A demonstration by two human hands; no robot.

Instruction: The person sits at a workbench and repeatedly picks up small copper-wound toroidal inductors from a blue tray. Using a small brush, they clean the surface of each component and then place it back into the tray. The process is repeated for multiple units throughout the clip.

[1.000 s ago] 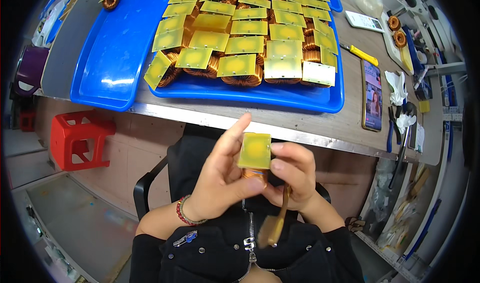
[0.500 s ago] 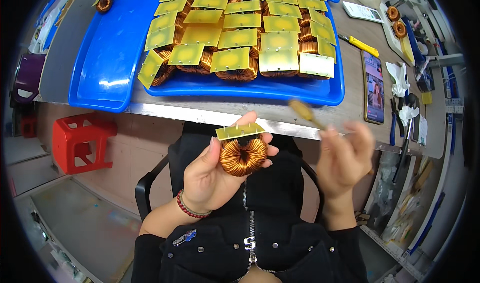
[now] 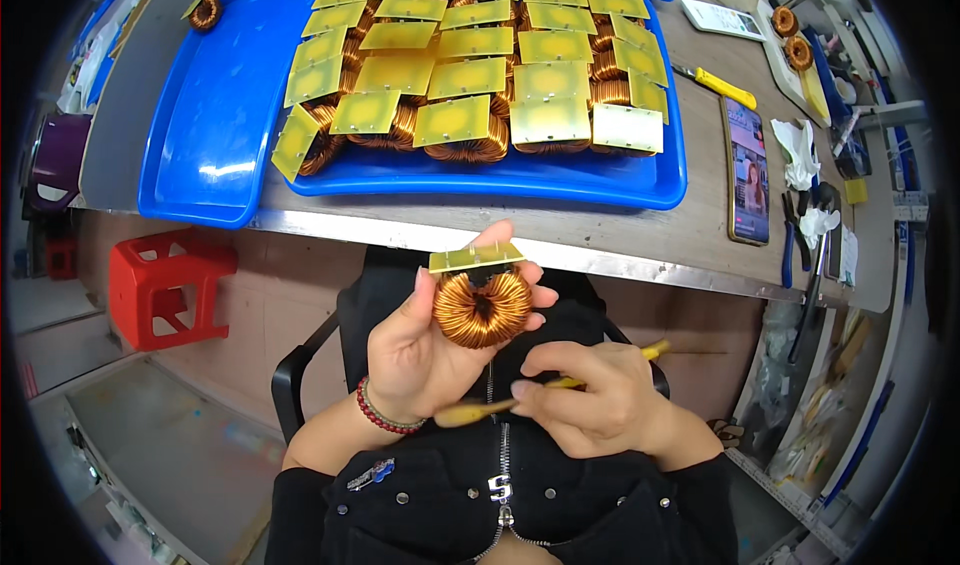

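Note:
My left hand [image 3: 425, 340] is closed round a ring-shaped copper coil [image 3: 483, 310]. A small yellow-green circuit board [image 3: 477, 256] sits on top of the coil, with thin metal pins sticking up from it. My thumb is on one side and my fingertips show on the other. Lower and to the right, my right hand [image 3: 600, 395] pinches a slim yellow stick-like tool [image 3: 475, 412]. The tool's broad, flattened end points left, below the coil and apart from it, near my left wrist. Its other end pokes out past my knuckles.
Ahead, a blue tray [image 3: 480, 193] holds rows of coils topped with boards [image 3: 465, 77]. Another blue tray [image 3: 215, 155] stands to its left. A phone [image 3: 746, 170], a yellow-handled cutter [image 3: 725, 89] and pliers [image 3: 790, 240] lie at right. A red stool [image 3: 165, 295] is at left.
My right hand has come down and left from near the table edge, turning the tool so its broad end points left. The left hand and coil have hardly moved.

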